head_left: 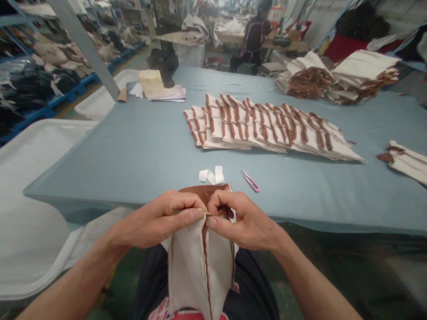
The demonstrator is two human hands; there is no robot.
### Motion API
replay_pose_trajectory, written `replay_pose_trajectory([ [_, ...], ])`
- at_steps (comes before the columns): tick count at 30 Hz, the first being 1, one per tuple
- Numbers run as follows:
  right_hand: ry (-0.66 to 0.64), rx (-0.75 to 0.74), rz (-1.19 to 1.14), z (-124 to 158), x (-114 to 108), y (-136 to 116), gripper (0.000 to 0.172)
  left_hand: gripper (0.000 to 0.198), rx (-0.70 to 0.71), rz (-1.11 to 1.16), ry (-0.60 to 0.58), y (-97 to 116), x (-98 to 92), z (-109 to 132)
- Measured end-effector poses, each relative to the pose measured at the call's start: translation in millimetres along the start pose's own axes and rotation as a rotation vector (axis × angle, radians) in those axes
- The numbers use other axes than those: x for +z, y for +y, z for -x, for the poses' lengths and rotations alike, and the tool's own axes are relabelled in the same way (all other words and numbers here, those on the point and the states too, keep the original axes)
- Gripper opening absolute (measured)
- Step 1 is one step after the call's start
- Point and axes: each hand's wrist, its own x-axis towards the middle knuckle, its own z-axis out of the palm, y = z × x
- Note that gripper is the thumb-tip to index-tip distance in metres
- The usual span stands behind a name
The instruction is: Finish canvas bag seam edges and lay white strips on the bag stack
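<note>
A cream fabric bag (188,266) with brown-bound seams and a brown lining hangs over my lap, in front of the table edge. My left hand (163,218) pinches its upper edge just left of the middle seam. On the other side of that seam, my right hand (238,218) grips the same edge, thumb outside and fingers curled inside. The two thumbs almost meet at the seam's top. Just beyond the bag lie a curled white strip (211,175) and pink-handled thread snips (250,181).
The blue-green table (110,164) bears a row of overlapping cream pieces with brown trim (263,124). Folded stacks (307,75) stand at the back right, another piece (408,162) at the right. White tubs (33,186) flank the left side. A person (251,38) sits beyond.
</note>
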Motion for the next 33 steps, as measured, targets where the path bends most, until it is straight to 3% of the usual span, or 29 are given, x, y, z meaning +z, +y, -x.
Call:
replay_pose_trajectory([
  [6,0.077,0.04,0.157,-6,10,-8,0.015,0.033,-0.011,-0.063,0.044,4,-0.7,7],
  [13,-0.089,0.094,0.141,-9,3,-14,0.026,0.028,-0.032,-0.022,0.016,-6,-7.3,10],
  [17,-0.11,0.088,0.255,-10,6,-15,0.016,0.025,-0.003,-0.134,-0.036,-5,-12.1,17],
  [23,0.003,0.069,0.484,-14,22,-19,0.017,0.019,0.031,-0.329,0.127,-1,-6.3,20],
  [27,0.01,0.112,0.476,-14,26,-17,0.018,0.015,0.034,-0.431,0.167,2,-5.3,19],
  [30,0.01,0.142,0.441,-12,26,-14,0.014,0.015,0.033,-0.517,0.131,3,-6.0,18],
  [33,0.035,0.155,0.3,-10,24,-10,0.014,0.016,0.117,-0.534,0.088,-1,-4.3,17],
])
